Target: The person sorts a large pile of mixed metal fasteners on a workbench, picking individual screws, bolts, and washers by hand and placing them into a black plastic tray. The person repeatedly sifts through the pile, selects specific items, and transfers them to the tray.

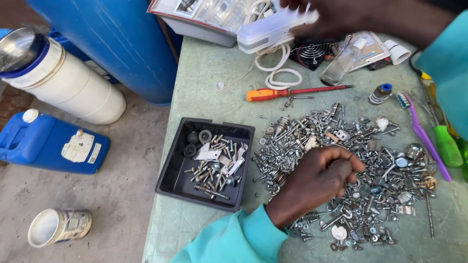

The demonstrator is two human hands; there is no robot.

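My left hand (317, 182), in a teal sleeve, rests on a wide pile of screws, nuts and washers (385, 146) on a green table (204, 73). Its fingers are curled with the tips pinched against the thumb, and whatever lies between them is hidden. My right hand (341, 17) reaches across the far edge of the table and grips a white plastic box (273, 31), held above a coiled white cable (275, 73). A black tray (170, 170) left of the pile holds several screws, metal strips and black rubber rings.
An orange-handled screwdriver (273, 93) lies beyond the pile. A purple toothbrush (424, 139) and a green-handled tool (446, 146) lie at the right. A small fan (312, 51) sits at the back. On the floor stand a blue drum (122, 39), white bucket (73, 85), blue jerrycan (44, 143) and tin can (58, 226).
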